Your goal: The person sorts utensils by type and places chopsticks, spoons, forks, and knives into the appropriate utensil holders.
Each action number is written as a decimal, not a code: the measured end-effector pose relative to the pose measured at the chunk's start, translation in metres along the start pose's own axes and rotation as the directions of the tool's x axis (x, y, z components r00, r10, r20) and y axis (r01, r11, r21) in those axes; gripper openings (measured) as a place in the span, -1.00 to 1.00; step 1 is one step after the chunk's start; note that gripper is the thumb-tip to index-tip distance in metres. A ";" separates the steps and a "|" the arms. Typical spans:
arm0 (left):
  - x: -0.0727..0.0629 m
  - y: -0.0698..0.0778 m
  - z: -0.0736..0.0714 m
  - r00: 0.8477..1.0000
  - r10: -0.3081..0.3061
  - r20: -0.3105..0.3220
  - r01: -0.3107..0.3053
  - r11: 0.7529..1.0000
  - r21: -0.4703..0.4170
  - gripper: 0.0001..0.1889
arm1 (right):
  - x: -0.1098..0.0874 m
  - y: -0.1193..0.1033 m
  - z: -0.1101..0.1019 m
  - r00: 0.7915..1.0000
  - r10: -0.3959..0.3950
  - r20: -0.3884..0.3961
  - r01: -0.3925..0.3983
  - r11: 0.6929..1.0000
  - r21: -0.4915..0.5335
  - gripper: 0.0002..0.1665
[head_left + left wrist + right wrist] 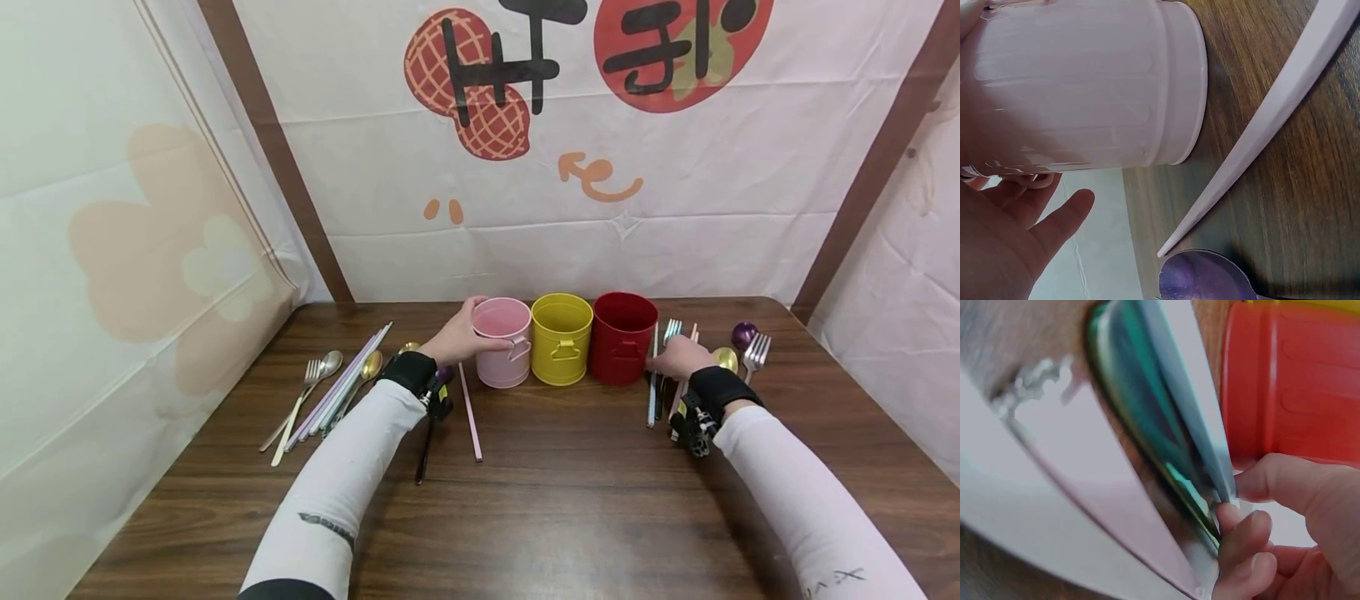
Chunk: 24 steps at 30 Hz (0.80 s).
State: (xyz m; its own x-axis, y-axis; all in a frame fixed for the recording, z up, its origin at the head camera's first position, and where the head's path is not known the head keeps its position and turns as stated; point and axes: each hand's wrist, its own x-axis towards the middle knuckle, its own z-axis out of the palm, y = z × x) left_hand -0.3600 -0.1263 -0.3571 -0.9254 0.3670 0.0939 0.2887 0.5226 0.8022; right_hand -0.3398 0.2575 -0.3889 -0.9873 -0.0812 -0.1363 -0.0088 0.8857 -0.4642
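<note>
Around the rim of a pink bucket (pixel 501 371), my left hand (pixel 456 337) holds on with thumb and fingers; the left wrist view has the bucket's side (pixel 1079 87) filling its upper left. Beside it lie a pink chopstick (pixel 470 412) and a purple spoon (pixel 1204 278). To the right of the red bucket (pixel 617 372), my right hand (pixel 681 358) pinches a light blue chopstick (pixel 1194 381) between thumb and fingertips. A shiny green-tinted utensil (pixel 1138 387) lies right against that chopstick, and pale pink chopsticks (pixel 678 396) are under the hand.
A yellow bucket (pixel 553 367) stands between the pink and red ones. Left on the wooden table (pixel 577 500) are a fork (pixel 311 372), spoons and several chopsticks (pixel 341 387). At the right lie a silver fork (pixel 757 352), a gold spoon (pixel 726 358) and a purple spoon (pixel 744 335).
</note>
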 end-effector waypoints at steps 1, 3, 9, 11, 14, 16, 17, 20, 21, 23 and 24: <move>0.000 0.001 0.000 1.000 0.001 -0.001 -0.001 1.000 -0.002 -0.02 | -0.001 0.001 -0.001 1.000 -0.002 -0.003 0.003 1.000 0.018 -0.55; 0.001 0.000 -0.001 1.000 0.002 -0.001 -0.002 1.000 -0.006 -0.03 | -0.003 0.001 -0.005 1.000 -0.011 -0.010 0.012 0.999 0.042 -0.54; 0.002 -0.003 0.000 1.000 0.003 0.000 -0.003 1.000 -0.013 -0.03 | -0.015 -0.001 -0.032 0.999 -0.017 -0.041 0.021 0.995 0.100 -0.54; 0.002 -0.003 0.001 1.000 0.003 -0.001 -0.003 1.000 -0.017 -0.03 | -0.019 -0.002 -0.046 0.998 -0.015 -0.054 0.022 0.993 0.117 -0.54; 0.001 -0.002 0.001 1.000 0.003 0.004 -0.003 1.000 -0.021 -0.02 | -0.024 -0.005 -0.068 0.996 -0.007 -0.093 0.023 0.985 0.169 -0.53; 0.000 -0.001 0.002 1.000 0.002 0.012 -0.002 1.000 -0.025 -0.02 | -0.028 -0.008 -0.084 0.991 -0.006 -0.132 0.033 0.980 0.199 -0.52; -0.001 -0.001 0.002 1.000 0.003 0.015 -0.002 1.000 -0.023 -0.02 | -0.029 -0.010 -0.092 0.988 -0.011 -0.154 0.045 0.975 0.218 -0.53; -0.001 0.000 0.001 1.000 0.004 0.015 -0.003 1.000 -0.020 -0.02 | -0.033 -0.021 -0.116 0.974 -0.031 -0.225 0.091 0.961 0.263 -0.56; -0.001 0.000 0.001 1.000 0.004 0.015 -0.004 1.000 -0.018 -0.02 | -0.034 -0.026 -0.123 0.967 -0.037 -0.251 0.108 0.955 0.275 -0.58; -0.001 0.001 0.000 1.000 0.007 0.017 -0.006 1.000 -0.016 -0.02 | -0.036 -0.037 -0.136 0.951 -0.048 -0.305 0.140 0.947 0.288 -0.60; -0.001 0.001 -0.001 1.000 0.007 0.018 -0.007 1.000 -0.015 -0.02 | -0.036 -0.044 -0.142 0.940 -0.056 -0.338 0.163 0.941 0.297 -0.61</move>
State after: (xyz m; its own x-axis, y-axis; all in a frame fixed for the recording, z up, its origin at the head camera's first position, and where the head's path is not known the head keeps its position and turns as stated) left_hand -0.3591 -0.1269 -0.3562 -0.9187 0.3848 0.0888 0.2913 0.5085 0.8103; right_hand -0.3262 0.2868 -0.2395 -0.9806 0.0281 0.1938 -0.1225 0.6841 -0.7190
